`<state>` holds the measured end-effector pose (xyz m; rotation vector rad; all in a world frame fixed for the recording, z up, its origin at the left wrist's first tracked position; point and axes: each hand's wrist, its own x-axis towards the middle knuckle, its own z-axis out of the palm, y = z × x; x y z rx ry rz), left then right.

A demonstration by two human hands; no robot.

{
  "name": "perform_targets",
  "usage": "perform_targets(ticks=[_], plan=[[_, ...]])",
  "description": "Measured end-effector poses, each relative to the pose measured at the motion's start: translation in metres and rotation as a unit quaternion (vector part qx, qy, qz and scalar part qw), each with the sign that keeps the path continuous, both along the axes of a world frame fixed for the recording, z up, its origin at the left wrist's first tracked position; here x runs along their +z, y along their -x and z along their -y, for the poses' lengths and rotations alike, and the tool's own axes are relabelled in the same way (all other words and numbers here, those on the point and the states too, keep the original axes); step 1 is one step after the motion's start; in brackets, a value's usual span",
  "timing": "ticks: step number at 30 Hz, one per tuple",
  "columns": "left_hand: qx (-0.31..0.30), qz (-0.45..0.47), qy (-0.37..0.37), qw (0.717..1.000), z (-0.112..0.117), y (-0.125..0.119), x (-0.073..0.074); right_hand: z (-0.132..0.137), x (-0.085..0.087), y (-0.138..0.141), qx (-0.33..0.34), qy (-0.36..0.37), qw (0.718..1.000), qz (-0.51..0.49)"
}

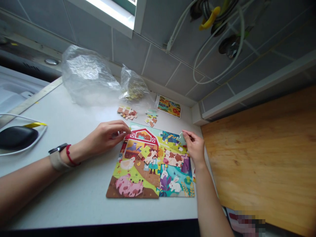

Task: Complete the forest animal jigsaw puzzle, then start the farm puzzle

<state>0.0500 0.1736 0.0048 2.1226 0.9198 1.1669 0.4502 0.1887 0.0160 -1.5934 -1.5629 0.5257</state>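
A colourful farm jigsaw puzzle point(148, 171) lies mostly assembled on the white counter point(74, 184), with a red barn, a pig, a cow and rabbits. My left hand point(108, 135) rests at the puzzle's upper left corner, fingers curled and pressing the barn edge. My right hand point(195, 144) is at the upper right corner, pinching a pale green puzzle piece point(182, 138) against the gap there. A loose piece point(145, 152) lies on top of the picture near the middle.
Two small heaps of loose pieces point(127, 113) point(151, 118) lie behind the puzzle, beside a picture card point(169, 106). Clear plastic bags point(86, 75) sit at the back. A wooden board point(261, 154) is on the right. A black object point(16, 137) lies far left.
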Motion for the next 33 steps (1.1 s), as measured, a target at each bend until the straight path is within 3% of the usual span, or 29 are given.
perform_targets(ticks=[7,17,25,33], plan=[[0.0,-0.006,-0.004,1.0,0.0,0.0,-0.001,-0.001,-0.008,0.007,0.041,0.015,0.998,0.034],[-0.003,-0.007,-0.007,1.0,0.0,0.0,-0.001,-0.006,-0.014,0.014,0.029,-0.024,0.997,0.062],[0.002,-0.003,0.0,1.0,0.001,0.0,0.001,-0.009,-0.012,-0.005,-0.051,-0.066,0.996,0.027],[0.002,-0.001,0.008,1.0,0.001,0.0,0.0,-0.007,-0.02,-0.011,0.034,-0.003,0.994,0.106]])
